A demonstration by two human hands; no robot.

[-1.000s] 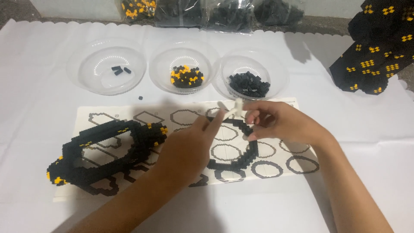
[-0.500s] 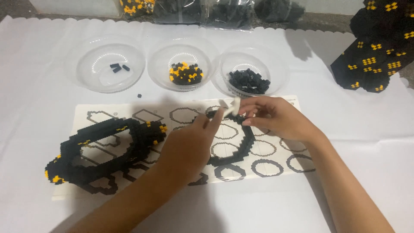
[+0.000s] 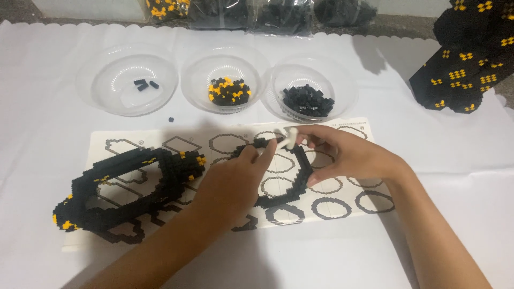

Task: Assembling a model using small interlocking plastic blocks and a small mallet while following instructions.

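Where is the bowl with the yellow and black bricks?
In the head view, the bowl of yellow and black bricks is the middle of three clear bowls at the top, between the nearly empty bowl and the bowl of black bricks.

Clear plastic bags (image 3: 267, 12) of black and yellow-black bricks along far table edge, top of view.

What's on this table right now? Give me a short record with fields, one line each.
Surface: white cloth
Instruction sheet: printed ring outlines, under the hands
Left hand: fingertips on the black block ring
Right hand: holds a small white tool at the ring's top
Finished piece: large black and yellow block loop, left of the hands
Left bowl: a few black bricks
Middle bowl: black and yellow bricks
Right bowl: black bricks
Far right: black and yellow block model
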